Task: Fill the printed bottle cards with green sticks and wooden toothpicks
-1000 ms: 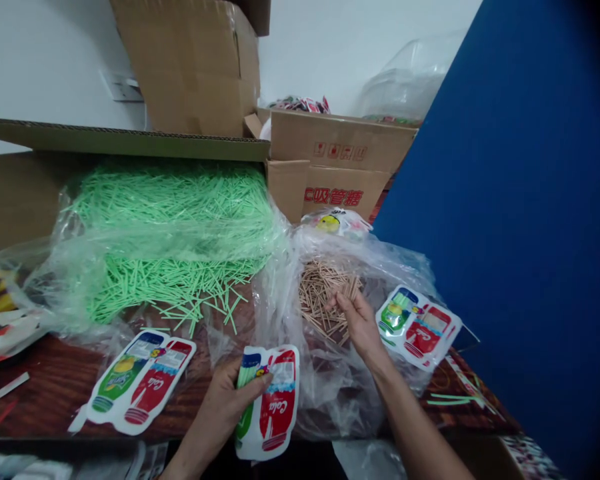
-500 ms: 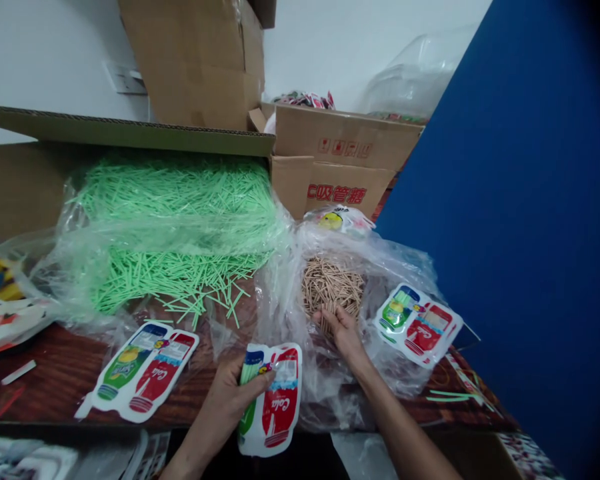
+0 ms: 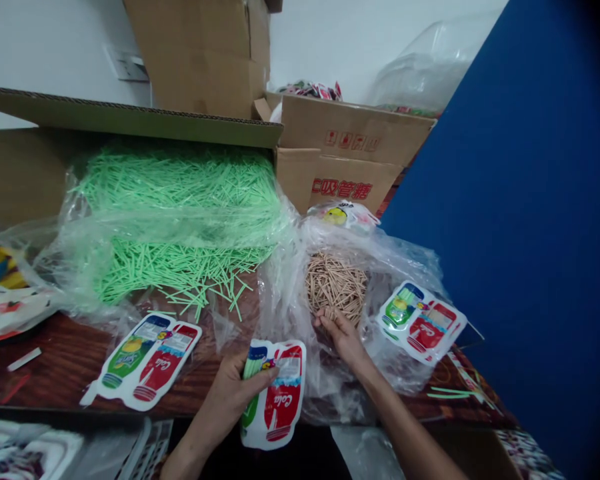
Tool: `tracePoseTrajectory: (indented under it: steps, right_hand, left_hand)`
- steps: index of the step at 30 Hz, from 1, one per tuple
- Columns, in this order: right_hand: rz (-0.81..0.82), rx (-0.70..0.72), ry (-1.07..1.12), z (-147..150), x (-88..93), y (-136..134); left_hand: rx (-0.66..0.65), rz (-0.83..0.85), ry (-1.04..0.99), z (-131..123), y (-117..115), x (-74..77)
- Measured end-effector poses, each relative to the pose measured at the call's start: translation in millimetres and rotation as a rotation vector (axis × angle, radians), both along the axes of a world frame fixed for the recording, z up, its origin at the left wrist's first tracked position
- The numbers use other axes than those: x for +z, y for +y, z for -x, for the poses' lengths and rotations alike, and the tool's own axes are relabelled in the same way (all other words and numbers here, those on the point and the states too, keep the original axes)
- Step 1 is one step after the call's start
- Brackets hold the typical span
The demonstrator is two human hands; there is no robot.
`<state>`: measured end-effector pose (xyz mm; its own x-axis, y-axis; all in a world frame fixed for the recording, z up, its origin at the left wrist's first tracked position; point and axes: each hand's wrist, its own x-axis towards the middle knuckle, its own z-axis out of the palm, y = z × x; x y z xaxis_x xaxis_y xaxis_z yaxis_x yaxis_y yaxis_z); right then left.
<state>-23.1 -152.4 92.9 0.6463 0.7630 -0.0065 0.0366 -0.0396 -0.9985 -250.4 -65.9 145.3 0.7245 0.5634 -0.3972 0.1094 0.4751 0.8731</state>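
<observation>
My left hand (image 3: 233, 390) grips a bottle-shaped pouch (image 3: 283, 400) printed with green and red soda bottles, thumb across its front. Green sticks show at the pouch's upper left. At the near edge of a pile of thin brown sticks (image 3: 336, 283), my right hand (image 3: 341, 333) has its fingers pinched together on some of them; how many is hidden. The pile lies in an opened clear plastic bag (image 3: 300, 293). To the right, on the plastic, rests a second printed pouch (image 3: 423, 323). Another pouch (image 3: 145, 360) lies on the table left of my left hand.
Loose green sticks (image 3: 180, 267) spill from a plastic bag in an open carton (image 3: 155, 123). A lettered cardboard box (image 3: 355, 160) stands behind the brown sticks, beside a blue panel (image 3: 505, 220). A few green sticks (image 3: 453, 393) lie at the table's right edge.
The view has shifted slightly. My right hand stays at the near edge of the brown sticks, its fingers drawn together a little more. My left hand keeps its hold on the pouch.
</observation>
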Motion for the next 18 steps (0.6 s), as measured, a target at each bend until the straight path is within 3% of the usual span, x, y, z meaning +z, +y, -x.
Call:
tracePoseTrajectory:
  steps: [3, 6, 8, 11, 14, 18]
  right_hand:
    - [-0.027, -0.055, -0.012, 2.1, 9.7, -2.1]
    - [-0.23, -0.119, 0.13, 10.6, 40.2, -3.1]
    - [-0.395, -0.094, 0.315, 25.8, 63.8, -3.8]
    - [-0.514, -0.039, 0.477, 55.4, 88.5, -2.2]
    - [-0.531, -0.076, 0.555, 78.3, 93.6, 3.5]
    - [-0.453, -0.132, 0.633, 90.8, 85.1, 8.5]
  left_hand:
    - [-0.025, -0.009, -0.013, -0.1, 0.2, -0.1]
    - [-0.059, -0.011, -0.021, -1.1, -0.3, -0.5]
    - [-0.087, 0.008, -0.04, -2.5, -1.3, -0.7]
    - [-0.113, 0.019, -0.064, -4.1, -3.0, -0.6]
    - [-0.141, 0.014, -0.054, -3.9, -3.5, 0.3]
    - [-0.164, 0.029, -0.073, -3.1, -2.7, 3.5]
